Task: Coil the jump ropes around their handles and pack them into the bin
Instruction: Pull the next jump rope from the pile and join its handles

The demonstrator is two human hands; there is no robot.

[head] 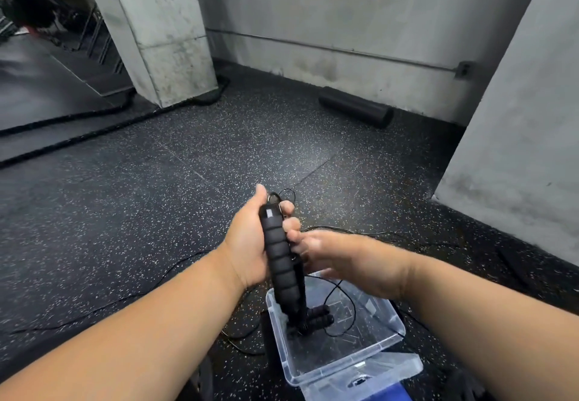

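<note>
Left hand [250,240]: clenched around 2 black ribbed handles [280,256] held together as 1 bundle; thumb up near the top end, fingers wrapped round the far side.
Right hand [341,259]: blurred, just beside the handles at mid-length; fingertips pinched close to the bundle, probably on the thin cord, though the cord between them cannot be made out, so grip uncertain.
Handle axis: near upright, top end tilted slightly away and left, bottom end pointing down toward the bin.
Cord [341,294]: thin, black, trailing loose from the bundle; 1 loop hanging over the bin, more lying on the speckled floor [156,197] to the left and right of the hands.
Bin [344,366]: clear plastic, open, directly below the hands and slightly right; what looks like its lid lying against the near side.
Already packed: 1 dark pair of handles [316,316] lying on the bin floor, apparently wrapped.
Step in hand: judged as winding, cord far from gathered.
Key relation: slack lying below and to the right of the bundle, nearer the right hand; left hand as the fixed post, right hand as the one to circle.
Next move calls for: turns laid across the long axis, working along the handles' length, with slack drawn up clear of the bin rim.
Risk: loose loop snagging on the bin wall or the packed pair.
</note>
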